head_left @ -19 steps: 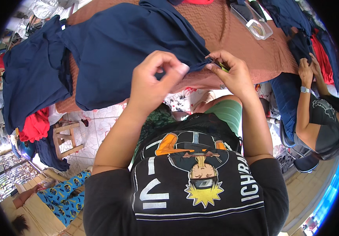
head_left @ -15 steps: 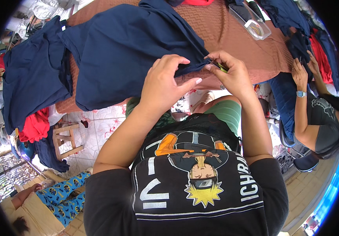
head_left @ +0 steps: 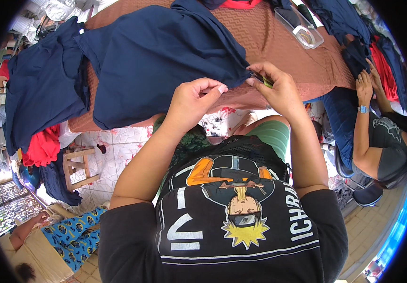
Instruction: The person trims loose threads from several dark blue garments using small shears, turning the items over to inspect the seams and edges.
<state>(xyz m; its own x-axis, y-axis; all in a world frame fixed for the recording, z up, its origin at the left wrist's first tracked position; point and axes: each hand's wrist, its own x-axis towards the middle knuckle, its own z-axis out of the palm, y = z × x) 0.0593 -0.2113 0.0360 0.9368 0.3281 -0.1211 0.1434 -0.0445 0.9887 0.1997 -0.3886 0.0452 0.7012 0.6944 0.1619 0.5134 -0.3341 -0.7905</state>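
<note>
My left hand [head_left: 197, 96] is closed in a pinch, thumb against fingertips, just off the near edge of a dark navy garment [head_left: 161, 52]. Anything between those fingertips is too small to make out. Small thread snips [head_left: 266, 83] with a yellow-green part sit in my right hand [head_left: 278, 86], mostly covered by the palm and fingers. The thumb and forefinger of that hand meet at the right-hand corner of the garment. The cloth lies spread over the table and hangs a little over its near edge.
A brown patterned cloth [head_left: 302, 70] covers the table. A clear plastic box [head_left: 307, 37] stands far right. Another navy garment [head_left: 47, 85] drapes at left, above red fabric [head_left: 43, 148] and a wooden stool [head_left: 81, 170]. At right, a co-worker's hands [head_left: 366, 84] handle dark cloth.
My left hand has gone from spread thumb and fingers to a pinch and shifted slightly down. The garment's near edge has dropped from between my hands. My right hand stays almost in place.
</note>
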